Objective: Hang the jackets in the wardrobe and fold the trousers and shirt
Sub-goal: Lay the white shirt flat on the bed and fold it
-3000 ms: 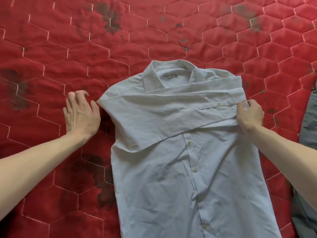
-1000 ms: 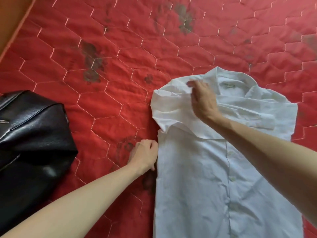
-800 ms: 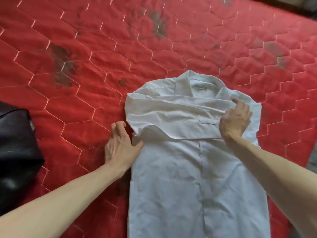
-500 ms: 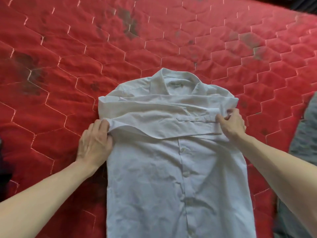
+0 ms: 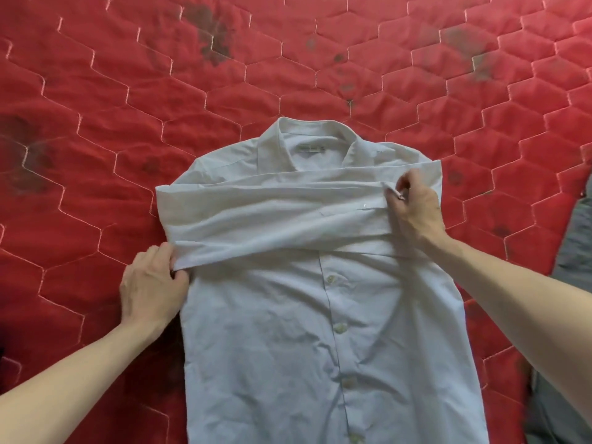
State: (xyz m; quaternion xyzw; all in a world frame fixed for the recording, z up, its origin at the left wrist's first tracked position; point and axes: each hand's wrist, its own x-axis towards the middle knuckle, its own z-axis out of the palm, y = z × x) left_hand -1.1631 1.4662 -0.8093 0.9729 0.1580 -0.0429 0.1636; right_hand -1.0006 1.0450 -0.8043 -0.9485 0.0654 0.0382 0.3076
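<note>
Now both sleeves lie folded across the chest of the shirt (image 5: pixel 320 315), which rests face up, buttoned, on the red quilted bed (image 5: pixel 128 107).

Half a second ago the left hand lay flat against the shirt's left side; now the left hand (image 5: pixel 150 283) has its fingers (image 5: pixel 174 262) curled round the lower left corner of the folded sleeve band, while the right hand (image 5: pixel 416 213) pinches a fold of cloth at the shirt's right shoulder, just above the chest pocket. The band looks flatter and squarer across the shirt than a moment earlier. By my judgement the sleeve folds are nearly settled, so the body below them is left to fold. A grey garment (image 5: pixel 573 245) lies just right of the shirt, at the frame's edge.
</note>
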